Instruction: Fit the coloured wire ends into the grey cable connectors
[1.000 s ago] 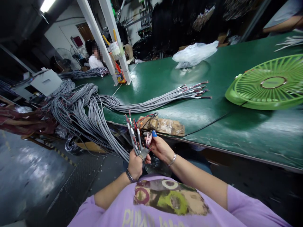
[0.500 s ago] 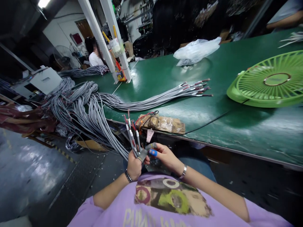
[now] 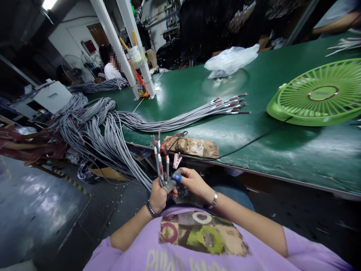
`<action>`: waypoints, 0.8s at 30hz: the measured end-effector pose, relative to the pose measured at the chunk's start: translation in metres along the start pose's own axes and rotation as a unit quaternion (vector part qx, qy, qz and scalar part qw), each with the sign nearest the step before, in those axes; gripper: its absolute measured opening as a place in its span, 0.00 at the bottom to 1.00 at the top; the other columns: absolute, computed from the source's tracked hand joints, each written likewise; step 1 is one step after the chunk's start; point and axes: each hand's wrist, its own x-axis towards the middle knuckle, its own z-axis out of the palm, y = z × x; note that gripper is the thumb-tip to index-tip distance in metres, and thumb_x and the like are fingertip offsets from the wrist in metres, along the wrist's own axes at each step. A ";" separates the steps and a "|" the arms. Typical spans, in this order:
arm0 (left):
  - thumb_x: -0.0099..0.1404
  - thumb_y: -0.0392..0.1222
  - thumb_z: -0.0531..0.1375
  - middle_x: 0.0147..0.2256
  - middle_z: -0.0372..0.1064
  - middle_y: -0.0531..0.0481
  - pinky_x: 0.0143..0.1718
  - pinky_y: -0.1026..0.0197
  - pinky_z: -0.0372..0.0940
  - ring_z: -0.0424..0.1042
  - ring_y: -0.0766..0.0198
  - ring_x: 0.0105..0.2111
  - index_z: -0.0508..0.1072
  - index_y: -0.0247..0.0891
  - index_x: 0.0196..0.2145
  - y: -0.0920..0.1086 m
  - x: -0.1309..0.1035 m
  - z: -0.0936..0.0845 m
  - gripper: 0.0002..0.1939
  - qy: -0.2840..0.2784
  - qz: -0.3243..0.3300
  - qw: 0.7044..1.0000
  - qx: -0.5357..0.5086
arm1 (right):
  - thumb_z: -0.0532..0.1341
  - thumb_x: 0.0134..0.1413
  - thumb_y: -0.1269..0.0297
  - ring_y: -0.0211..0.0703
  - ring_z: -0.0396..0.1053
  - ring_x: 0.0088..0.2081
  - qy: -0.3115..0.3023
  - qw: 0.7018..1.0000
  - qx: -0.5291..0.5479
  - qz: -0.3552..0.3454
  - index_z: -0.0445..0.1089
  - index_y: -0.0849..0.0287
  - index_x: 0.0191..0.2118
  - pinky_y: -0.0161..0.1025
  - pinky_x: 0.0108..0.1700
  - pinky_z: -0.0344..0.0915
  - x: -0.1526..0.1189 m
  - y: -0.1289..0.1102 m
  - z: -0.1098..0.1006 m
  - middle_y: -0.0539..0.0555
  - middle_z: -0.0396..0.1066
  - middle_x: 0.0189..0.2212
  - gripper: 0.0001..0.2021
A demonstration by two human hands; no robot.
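Note:
My left hand [image 3: 159, 195] is closed around several grey cables [image 3: 160, 165], whose stripped ends with red, blue and dark wires point up above the fist. Grey tape wraps its thumb. Close against it, my right hand [image 3: 193, 183] pinches at the wire ends; blue tape and a grey wrap cover its fingertips. What lies between those fingertips is too small to make out clearly. From the left fist the cables run back to a large heap of grey cables [image 3: 93, 120] at the table's left edge.
On the green table [image 3: 248, 146] lies a cable bundle [image 3: 180, 122]. A taped cardboard block [image 3: 197, 146] sits at the front edge, with a pink clip [image 3: 177, 160] below. A green fan [image 3: 318, 92], a plastic bag [image 3: 229, 60] and a white post [image 3: 141, 49] stand farther off. A person [image 3: 111, 69] is behind.
My right hand has shifted slightly left, closer to my left hand. The cable ends have tilted more upright and a little to the right. The view has moved slightly.

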 end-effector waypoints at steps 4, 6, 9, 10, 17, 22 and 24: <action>0.54 0.48 0.65 0.15 0.67 0.52 0.20 0.66 0.63 0.67 0.67 0.17 0.70 0.33 0.21 0.003 0.001 0.005 0.15 0.017 0.009 0.999 -0.026 | 0.66 0.42 0.47 0.34 0.58 0.21 0.006 1.000 0.014 -0.001 0.66 0.60 0.25 0.35 0.25 0.54 -0.001 0.004 -0.001 0.47 0.65 0.16 0.20; 0.54 0.48 0.65 0.15 0.67 0.52 0.20 0.66 0.63 0.67 0.68 0.16 0.71 0.33 0.22 0.004 0.002 0.006 0.14 0.023 0.006 0.999 -0.037 | 0.66 0.42 0.47 0.34 0.58 0.21 0.007 1.000 0.022 -0.009 0.66 0.60 0.25 0.35 0.26 0.55 -0.003 0.003 -0.002 0.47 0.65 0.17 0.19; 0.54 0.47 0.65 0.15 0.66 0.53 0.20 0.66 0.63 0.66 0.68 0.16 0.70 0.33 0.22 0.004 0.003 0.006 0.14 0.030 0.001 0.998 -0.050 | 0.67 0.40 0.48 0.34 0.57 0.22 0.018 0.999 0.022 -0.018 0.67 0.60 0.25 0.35 0.27 0.55 -0.006 -0.001 -0.002 0.47 0.65 0.18 0.19; 0.54 0.47 0.65 0.15 0.67 0.53 0.20 0.66 0.63 0.66 0.68 0.16 0.70 0.33 0.22 0.003 0.004 0.006 0.14 0.033 0.001 0.998 -0.052 | 0.67 0.40 0.48 0.34 0.57 0.22 0.019 0.999 0.021 -0.019 0.67 0.60 0.25 0.35 0.27 0.55 -0.006 -0.002 -0.002 0.47 0.65 0.18 0.19; 0.54 0.48 0.65 0.15 0.67 0.52 0.20 0.67 0.63 0.66 0.68 0.16 0.70 0.34 0.21 0.003 0.006 0.007 0.15 0.039 -0.001 0.998 -0.040 | 0.67 0.39 0.46 0.34 0.58 0.22 0.001 0.999 0.040 0.004 0.66 0.60 0.28 0.34 0.26 0.53 0.000 -0.003 -0.002 0.47 0.65 0.19 0.21; 0.53 0.48 0.64 0.15 0.66 0.52 0.20 0.66 0.63 0.66 0.68 0.16 0.70 0.34 0.21 0.004 0.007 0.007 0.15 0.035 -0.003 0.999 -0.027 | 0.66 0.41 0.46 0.33 0.57 0.22 0.001 0.998 0.057 0.018 0.65 0.60 0.26 0.35 0.27 0.54 0.002 -0.003 0.000 0.47 0.64 0.18 0.21; 0.53 0.48 0.65 0.15 0.66 0.53 0.20 0.66 0.63 0.66 0.68 0.16 0.69 0.34 0.20 0.004 0.007 0.008 0.15 0.042 -0.004 0.999 -0.028 | 0.66 0.40 0.46 0.33 0.57 0.22 0.015 0.997 0.069 0.019 0.65 0.60 0.26 0.35 0.27 0.54 0.001 -0.003 0.001 0.47 0.64 0.18 0.20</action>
